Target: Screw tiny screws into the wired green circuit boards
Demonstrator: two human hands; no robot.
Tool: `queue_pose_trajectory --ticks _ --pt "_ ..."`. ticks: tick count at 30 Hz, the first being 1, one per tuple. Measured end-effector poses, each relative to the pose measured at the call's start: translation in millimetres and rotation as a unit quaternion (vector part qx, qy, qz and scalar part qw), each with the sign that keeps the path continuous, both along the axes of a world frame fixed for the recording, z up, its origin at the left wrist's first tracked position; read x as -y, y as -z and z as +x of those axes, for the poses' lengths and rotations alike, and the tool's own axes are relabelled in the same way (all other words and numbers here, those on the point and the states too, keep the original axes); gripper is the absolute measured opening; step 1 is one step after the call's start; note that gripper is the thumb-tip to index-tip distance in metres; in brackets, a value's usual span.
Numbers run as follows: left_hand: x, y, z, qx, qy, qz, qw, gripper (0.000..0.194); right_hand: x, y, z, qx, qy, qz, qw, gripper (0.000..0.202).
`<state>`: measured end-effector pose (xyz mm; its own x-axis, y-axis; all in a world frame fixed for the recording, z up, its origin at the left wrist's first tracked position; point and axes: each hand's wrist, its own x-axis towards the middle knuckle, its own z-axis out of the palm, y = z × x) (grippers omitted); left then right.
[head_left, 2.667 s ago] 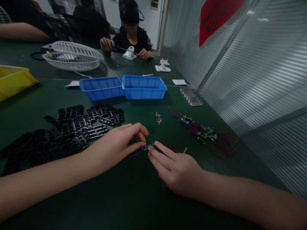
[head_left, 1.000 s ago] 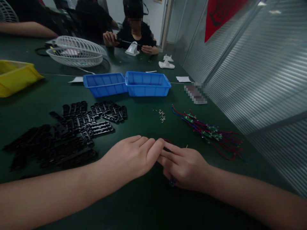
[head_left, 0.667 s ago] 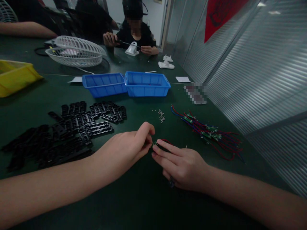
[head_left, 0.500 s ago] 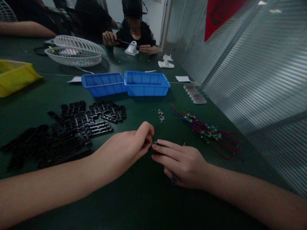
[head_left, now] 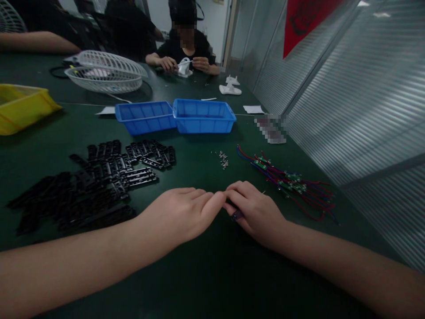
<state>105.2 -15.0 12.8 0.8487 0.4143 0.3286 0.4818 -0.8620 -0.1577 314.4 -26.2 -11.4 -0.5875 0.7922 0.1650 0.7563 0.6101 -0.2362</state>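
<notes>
My left hand [head_left: 187,210] and my right hand [head_left: 254,210] meet at the fingertips over the green table [head_left: 199,283]. Both have their fingers drawn together; whatever lies between them is hidden. A ring-like dark object [head_left: 237,215] shows at a finger of my right hand. Just beyond the hands lies a small scatter of screws [head_left: 223,159]. Green circuit boards with red and blue wires [head_left: 292,181] are heaped to the right. Black plastic strips [head_left: 106,177] form a large pile on the left.
Two blue bins [head_left: 146,117] [head_left: 204,117] stand side by side beyond the screws. A yellow bin [head_left: 26,108] is at the far left, with white fan grilles [head_left: 106,73] behind. Across the table, a person's hands [head_left: 169,64] hold a white part [head_left: 184,68].
My left hand has turned palm down and shifted right. My right hand's fingers have curled in and moved slightly up. The person opposite has brought both hands closer to the white part.
</notes>
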Motion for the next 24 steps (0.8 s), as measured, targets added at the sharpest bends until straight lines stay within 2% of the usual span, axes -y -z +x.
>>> queue_pose_trajectory --ticks 7,13,19,22,24 --pt "-1 -1.7 -4 -0.033 -0.005 -0.041 0.999 0.008 -1 -0.6 1 0.0 0.0 -0.024 1.0 0.024" --pt "0 4.6 -5 -0.007 0.05 0.023 0.998 0.028 0 -1.2 1 -0.011 0.001 -0.048 0.999 0.028" --pt "5 9.3 -5 -0.008 0.071 0.066 0.995 0.033 0 -2.1 -1 0.002 0.011 -0.047 0.999 0.028" --pt "0 5.9 -11 -0.017 0.072 0.028 0.997 0.032 0 -4.0 -2 0.004 0.009 -0.048 0.999 0.029" --pt "-6 3.3 -17 -0.019 0.057 -0.04 0.997 0.025 0 -5.0 -2 0.007 0.008 -0.044 0.999 0.028"
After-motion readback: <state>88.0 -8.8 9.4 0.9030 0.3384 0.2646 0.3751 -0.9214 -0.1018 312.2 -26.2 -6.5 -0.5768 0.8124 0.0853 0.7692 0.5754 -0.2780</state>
